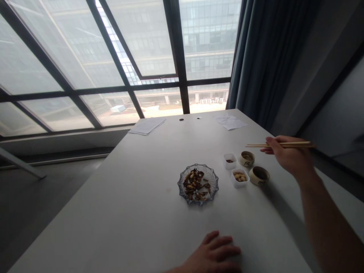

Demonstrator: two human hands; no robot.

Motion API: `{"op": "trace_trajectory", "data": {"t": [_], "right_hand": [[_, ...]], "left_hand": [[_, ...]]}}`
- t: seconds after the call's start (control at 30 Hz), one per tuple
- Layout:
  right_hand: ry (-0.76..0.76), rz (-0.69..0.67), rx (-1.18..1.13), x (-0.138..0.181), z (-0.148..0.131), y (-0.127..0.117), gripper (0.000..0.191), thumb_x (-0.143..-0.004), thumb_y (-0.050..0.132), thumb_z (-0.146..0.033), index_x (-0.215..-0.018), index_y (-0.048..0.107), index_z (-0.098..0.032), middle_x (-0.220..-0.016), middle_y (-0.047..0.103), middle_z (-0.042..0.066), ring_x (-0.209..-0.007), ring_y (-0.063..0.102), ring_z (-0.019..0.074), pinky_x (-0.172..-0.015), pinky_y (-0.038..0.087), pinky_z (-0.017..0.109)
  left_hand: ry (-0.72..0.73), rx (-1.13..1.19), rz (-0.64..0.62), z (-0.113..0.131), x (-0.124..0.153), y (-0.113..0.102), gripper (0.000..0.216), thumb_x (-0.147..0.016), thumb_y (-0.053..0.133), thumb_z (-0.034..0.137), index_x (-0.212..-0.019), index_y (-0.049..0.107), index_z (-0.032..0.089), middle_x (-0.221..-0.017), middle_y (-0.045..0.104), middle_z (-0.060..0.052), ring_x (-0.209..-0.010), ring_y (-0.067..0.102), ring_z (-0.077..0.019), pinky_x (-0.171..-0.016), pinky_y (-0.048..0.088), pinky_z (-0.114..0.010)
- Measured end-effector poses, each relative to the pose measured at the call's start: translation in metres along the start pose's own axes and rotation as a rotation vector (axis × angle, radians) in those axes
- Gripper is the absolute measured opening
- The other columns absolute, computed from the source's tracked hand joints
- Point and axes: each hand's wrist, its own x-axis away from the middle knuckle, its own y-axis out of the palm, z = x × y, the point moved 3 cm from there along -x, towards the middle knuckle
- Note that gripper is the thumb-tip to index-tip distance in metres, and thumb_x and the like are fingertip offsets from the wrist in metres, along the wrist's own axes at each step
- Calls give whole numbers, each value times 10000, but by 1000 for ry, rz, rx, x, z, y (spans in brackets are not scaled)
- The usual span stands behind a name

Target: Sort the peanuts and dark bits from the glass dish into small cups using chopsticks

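Observation:
My right hand (290,157) grips a pair of wooden chopsticks (294,144), raised above the table's right side with the tips pointing left. Nothing shows between the tips. Below them stand two small ceramic cups, one (247,159) farther back and one (259,175) nearer me. Beside the cups are a white plastic cup (229,161) with a few dark bits and another (239,178) holding pale nuts. A scalloped glass dish (182,189) contains mixed dark and light seeds and nuts. My left hand (217,253) rests on the table in front of the dish, fingers spread.
The white table (127,212) runs toward the windows. Sheets of paper lie at its far left (148,126) and far right (231,122). Two small round table fittings sit near the far edge. A dark curtain (267,57) hangs at right.

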Motion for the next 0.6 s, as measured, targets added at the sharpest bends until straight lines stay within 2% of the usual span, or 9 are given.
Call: {"op": "trace_trajectory", "data": {"t": [0.13,0.2,0.37,0.47,0.6], "right_hand": [[-33,-46,-78,10,-8,10,306,-910,759,-479,-794,748,-196,-718,793,67,-643,794,238,-586,654,286],[-38,-112,-111,20,-16,19,324,-906,759,-508,-804,760,-200,-743,803,71,-652,794,232,-600,651,283],[-3,-460,-125,61,-38,54,365,-946,700,-544,-832,771,-205,-760,811,67,-682,789,219,-581,610,266],[-95,-688,-81,85,-47,76,358,-990,655,-496,-815,769,-204,-771,807,46,-686,765,187,-606,569,253],[-208,-834,-74,108,-49,99,361,-1024,614,-407,-761,748,-200,-720,782,17,-657,721,159,-626,521,246]], "left_hand": [[-3,3,-2,1,-1,-2,206,-1143,566,385,-1281,717,358,-1519,578,77,-1469,451,-159,-1286,175,-360],[-5,4,-8,1,-1,-2,210,-1145,561,386,-1287,714,358,-1522,574,78,-1473,445,-158,-1286,176,-361],[-1,2,25,0,2,4,220,-1158,536,377,-1284,716,354,-1514,582,85,-1477,435,-150,-1294,132,-363],[7,-9,94,-1,3,12,206,-1148,555,403,-1240,734,361,-1487,606,88,-1454,467,-155,-1294,139,-368],[19,-33,110,-2,4,20,211,-1146,554,423,-1237,738,374,-1499,595,91,-1456,467,-163,-1289,174,-381]]}}
